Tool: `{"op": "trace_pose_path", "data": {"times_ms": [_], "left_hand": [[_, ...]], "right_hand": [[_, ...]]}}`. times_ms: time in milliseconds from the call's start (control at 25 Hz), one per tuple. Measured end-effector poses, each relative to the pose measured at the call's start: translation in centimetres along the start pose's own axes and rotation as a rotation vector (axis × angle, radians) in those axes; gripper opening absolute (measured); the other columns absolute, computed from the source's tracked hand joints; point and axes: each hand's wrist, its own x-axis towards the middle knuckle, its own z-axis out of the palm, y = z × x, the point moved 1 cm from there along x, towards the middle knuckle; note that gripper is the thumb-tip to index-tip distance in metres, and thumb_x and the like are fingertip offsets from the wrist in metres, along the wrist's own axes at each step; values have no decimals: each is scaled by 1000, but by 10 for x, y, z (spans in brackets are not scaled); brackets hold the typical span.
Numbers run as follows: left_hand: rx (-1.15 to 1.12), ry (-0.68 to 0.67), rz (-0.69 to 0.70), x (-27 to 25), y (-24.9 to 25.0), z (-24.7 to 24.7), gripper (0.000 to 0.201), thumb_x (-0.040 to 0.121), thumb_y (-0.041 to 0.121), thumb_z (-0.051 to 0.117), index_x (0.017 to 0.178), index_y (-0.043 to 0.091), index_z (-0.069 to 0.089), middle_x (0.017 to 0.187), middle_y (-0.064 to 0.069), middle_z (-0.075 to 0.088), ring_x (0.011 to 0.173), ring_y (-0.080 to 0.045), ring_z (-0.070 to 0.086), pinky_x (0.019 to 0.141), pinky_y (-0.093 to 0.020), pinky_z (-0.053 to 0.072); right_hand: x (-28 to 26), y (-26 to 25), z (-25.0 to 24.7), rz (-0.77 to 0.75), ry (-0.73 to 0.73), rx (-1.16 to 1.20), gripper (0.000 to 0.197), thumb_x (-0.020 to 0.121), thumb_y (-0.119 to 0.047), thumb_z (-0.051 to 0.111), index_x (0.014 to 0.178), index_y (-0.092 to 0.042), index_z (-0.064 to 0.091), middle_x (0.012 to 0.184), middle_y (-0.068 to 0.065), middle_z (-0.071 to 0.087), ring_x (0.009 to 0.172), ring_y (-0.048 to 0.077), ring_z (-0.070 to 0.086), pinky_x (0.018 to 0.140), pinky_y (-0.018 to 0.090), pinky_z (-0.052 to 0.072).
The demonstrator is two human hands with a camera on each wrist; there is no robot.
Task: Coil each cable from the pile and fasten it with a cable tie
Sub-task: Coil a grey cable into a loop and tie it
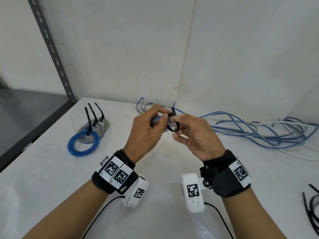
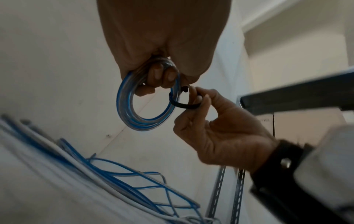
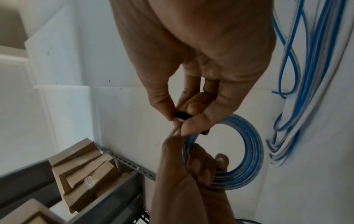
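While the left hand (image 1: pixel 144 128) grips a blue coil (image 2: pixel 147 104) above the table (image 1: pixel 51 178), right hand (image 1: pixel 195 135) fingers pinch the looped cable tie (image 2: pixel 184 104); slack grip could let turns spring loose

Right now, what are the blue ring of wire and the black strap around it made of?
The coiled blue cable looks like wire in glossy, see-through plastic: light glints off it and pale strands show inside. The thin black cable tie seems to be matte, bendy plastic, probably nylon, since it curves smoothly without creasing.

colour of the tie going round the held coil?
Black cable tie, looped round the blue-and-clear coil; left wrist view shows it best.
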Motion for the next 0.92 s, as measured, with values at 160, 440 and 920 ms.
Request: {"op": "trace_pose_path", "data": {"times_ms": [160,440,920], "left_hand": [[-57,21,-43,4,1,-1,15,100,25,55,100,26,70,87,-8,74,84,-33,69,80,-56,52],[-58,20,-32,3,5,-3,15,101,22,55,100,25,70,90,-6,75,87,-30,70,82,-53,52],[-123,-147,-7,3,9,-2,15,104,11,54,99,5,67,85,0,73,77,-11,69,70,-27,52]], "right_hand": [[-3,0,2,7,-26,-47,20,93,-8,64,74,-8,72,70,4,54,60,11,47,63,27,57],[-3,0,3,10,-25,-43,18,92,-4,63,75,-2,68,68,6,51,60,12,46,65,29,59],[-6,-1,2,-276,47,-189,25,94,-11,67,118,-5,71,78,16,55,63,6,58,60,22,51]]}}
